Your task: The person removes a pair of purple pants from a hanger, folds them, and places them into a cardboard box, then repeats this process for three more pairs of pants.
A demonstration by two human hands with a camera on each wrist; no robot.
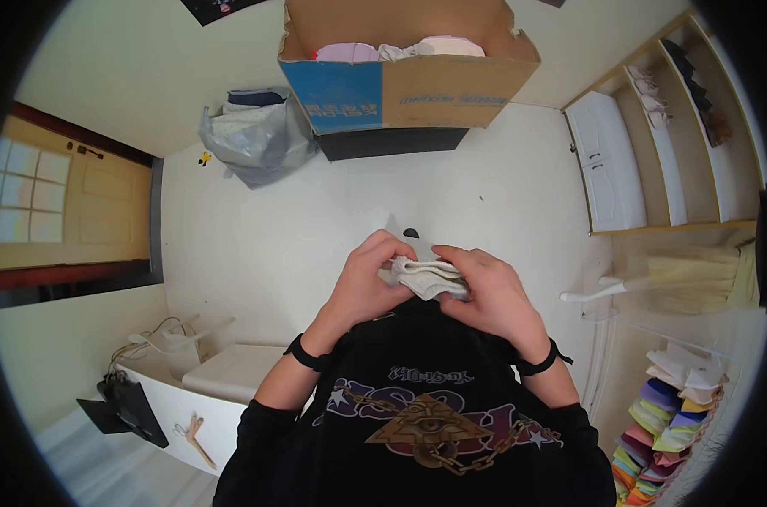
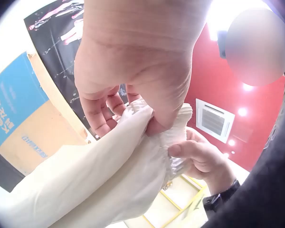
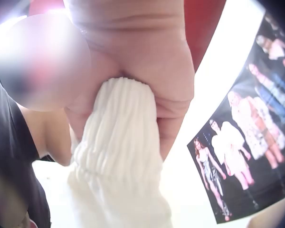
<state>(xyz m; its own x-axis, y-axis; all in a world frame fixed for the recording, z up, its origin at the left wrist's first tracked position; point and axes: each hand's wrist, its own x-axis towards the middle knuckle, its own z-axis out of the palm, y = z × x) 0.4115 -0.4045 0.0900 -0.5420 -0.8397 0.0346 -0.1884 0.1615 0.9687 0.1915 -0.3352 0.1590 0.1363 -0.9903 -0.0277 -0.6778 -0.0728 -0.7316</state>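
Note:
Between both hands is a white garment (image 1: 430, 277) with a ribbed, gathered band, held in front of the chest. My left hand (image 1: 365, 275) pinches one side of the band between thumb and fingers. On the other side, my right hand (image 1: 495, 294) grips it, thumb toward the body. Long white cloth (image 2: 90, 180) hangs down from the left hand in the left wrist view, where the right hand (image 2: 204, 156) holds the band close by. Ribbing (image 3: 121, 123) comes out of the right hand's grasp in the right wrist view; that hand's fingertips are mostly hidden there.
Ahead stands a cardboard box (image 1: 447, 89) with pale cloth inside, on a dark base. A stuffed plastic bag (image 1: 265, 148) sits left of it. White cabinets (image 1: 603, 160) with shelves and stacked coloured clothes (image 1: 654, 431) line the right. A white counter (image 1: 151, 397) is at lower left.

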